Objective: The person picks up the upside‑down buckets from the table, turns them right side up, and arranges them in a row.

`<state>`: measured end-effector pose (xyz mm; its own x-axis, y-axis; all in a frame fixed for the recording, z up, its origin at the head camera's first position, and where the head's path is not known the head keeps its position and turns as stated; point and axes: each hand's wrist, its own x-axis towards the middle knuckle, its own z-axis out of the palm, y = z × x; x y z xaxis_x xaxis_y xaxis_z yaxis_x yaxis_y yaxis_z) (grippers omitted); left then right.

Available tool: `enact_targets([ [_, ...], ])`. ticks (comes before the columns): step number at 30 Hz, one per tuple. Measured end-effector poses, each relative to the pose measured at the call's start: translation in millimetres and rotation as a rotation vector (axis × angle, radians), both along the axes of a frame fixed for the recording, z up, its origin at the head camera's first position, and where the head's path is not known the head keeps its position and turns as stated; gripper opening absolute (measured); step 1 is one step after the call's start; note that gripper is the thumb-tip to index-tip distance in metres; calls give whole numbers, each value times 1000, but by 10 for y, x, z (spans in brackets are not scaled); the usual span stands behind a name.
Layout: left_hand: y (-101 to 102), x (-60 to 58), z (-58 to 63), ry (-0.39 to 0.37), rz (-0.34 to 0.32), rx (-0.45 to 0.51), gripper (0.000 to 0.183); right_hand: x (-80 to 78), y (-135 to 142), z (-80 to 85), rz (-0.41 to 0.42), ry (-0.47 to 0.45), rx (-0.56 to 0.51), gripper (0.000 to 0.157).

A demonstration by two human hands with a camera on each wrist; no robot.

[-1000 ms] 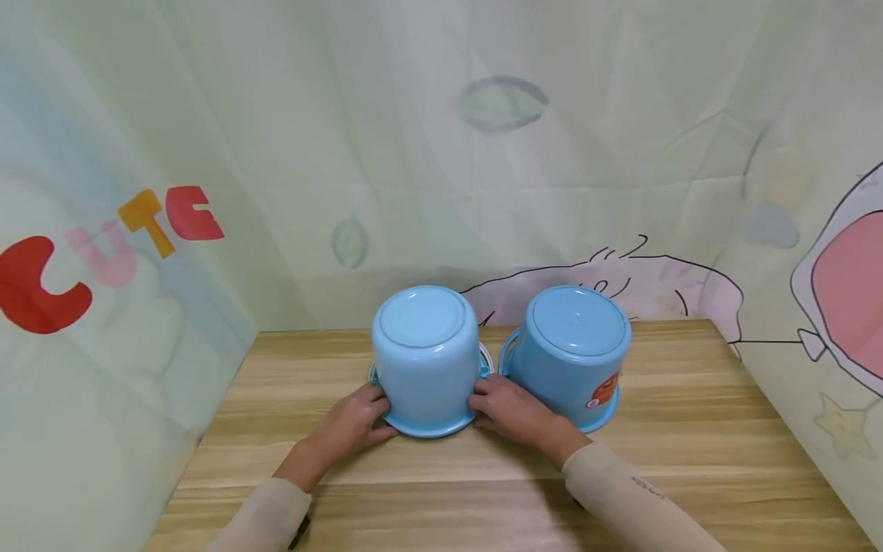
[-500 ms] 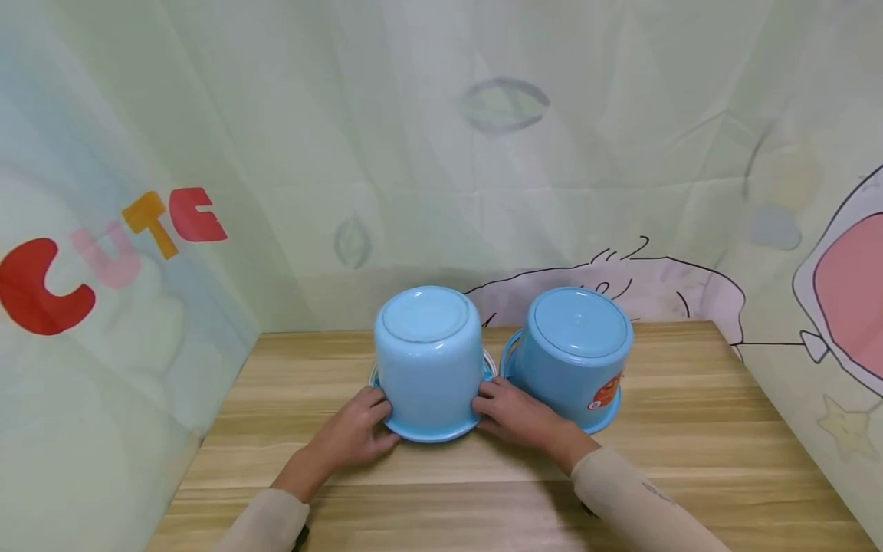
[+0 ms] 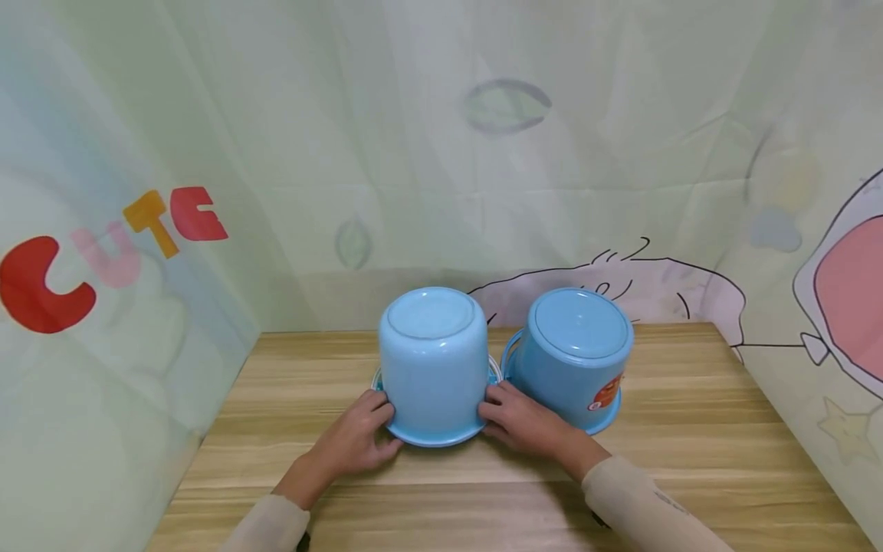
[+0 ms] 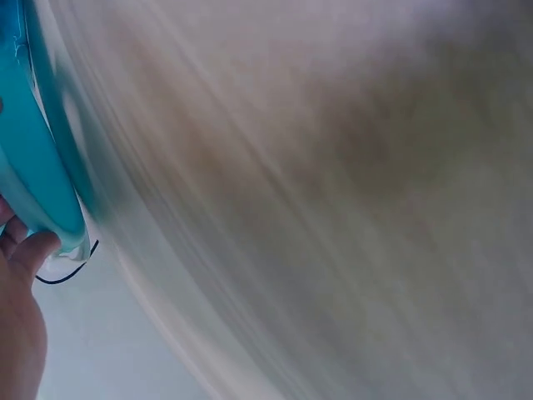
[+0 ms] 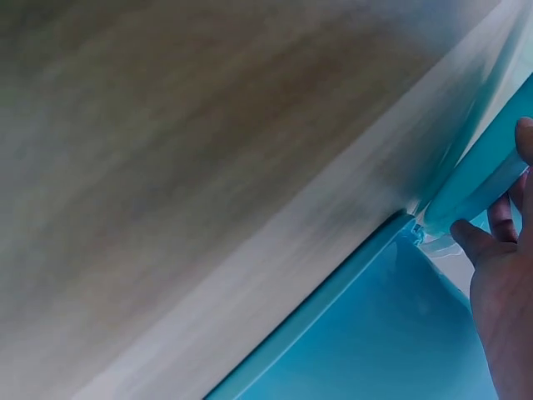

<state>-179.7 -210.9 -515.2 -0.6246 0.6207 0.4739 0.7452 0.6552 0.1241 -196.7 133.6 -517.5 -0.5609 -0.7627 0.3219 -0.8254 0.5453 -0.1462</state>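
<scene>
A light blue bucket [image 3: 434,368] is upside down on the wooden table, its base facing up. My left hand [image 3: 355,433] grips its rim at the left side, with the thumb at the rim's edge in the left wrist view. On the opposite side, my right hand [image 3: 527,422] grips the same rim, fingers curled against the wall. A white handle [image 3: 494,370] shows behind the bucket. Just right of it is a second blue bucket [image 3: 576,368], also upside down, with a red label [image 3: 605,394]. My right hand lies in front of this second bucket.
The wooden table [image 3: 441,498] backs onto a pale printed curtain [image 3: 414,153]. More curtain with red and orange letters [image 3: 44,284] hangs along the left. The second bucket stands close to the right hand and forearm.
The gripped bucket has shifted slightly right and towards me, with both hands moving along with it. The second bucket stays about where it was.
</scene>
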Motion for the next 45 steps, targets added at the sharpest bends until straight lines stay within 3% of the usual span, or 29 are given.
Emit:
enact_targets([
  [10, 12, 39, -30, 45, -24, 86, 33, 47, 49, 3, 2, 16, -65, 14],
  [22, 64, 70, 20, 117, -43, 211, 22, 81, 96, 114, 5, 91, -148, 14],
  [34, 119, 118, 220, 177, -44, 278, 26, 202, 69, 248, -75, 181, -133, 24],
  [45, 129, 162, 425, 207, -45, 292, 25, 251, 101, 419, -43, 208, -193, 25],
])
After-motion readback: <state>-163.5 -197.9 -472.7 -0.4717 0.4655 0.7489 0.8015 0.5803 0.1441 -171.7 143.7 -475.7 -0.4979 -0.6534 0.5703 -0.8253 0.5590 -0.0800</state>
